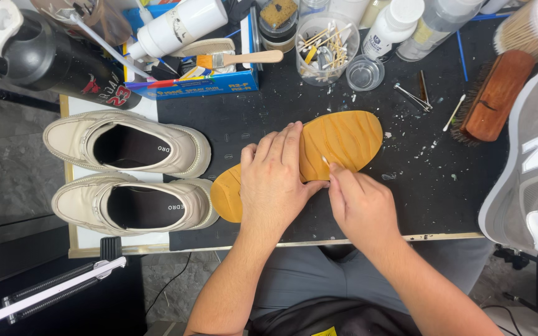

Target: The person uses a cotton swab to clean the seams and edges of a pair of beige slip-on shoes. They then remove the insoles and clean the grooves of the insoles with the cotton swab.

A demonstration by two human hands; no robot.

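L hand [273, 180] flat, palm down on tan shoe sole [344, 138] mid black mat [418, 186], R hand [359, 202] pinching cotton swab [325, 161] tip-down on sole, beige loafers [126, 174] left, brush [490, 96] far right.

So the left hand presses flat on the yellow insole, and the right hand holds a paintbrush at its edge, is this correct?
Not quite. In the head view the right hand holds a cotton swab, not a paintbrush, at the insole's edge. The left hand does press flat on the yellow insole.
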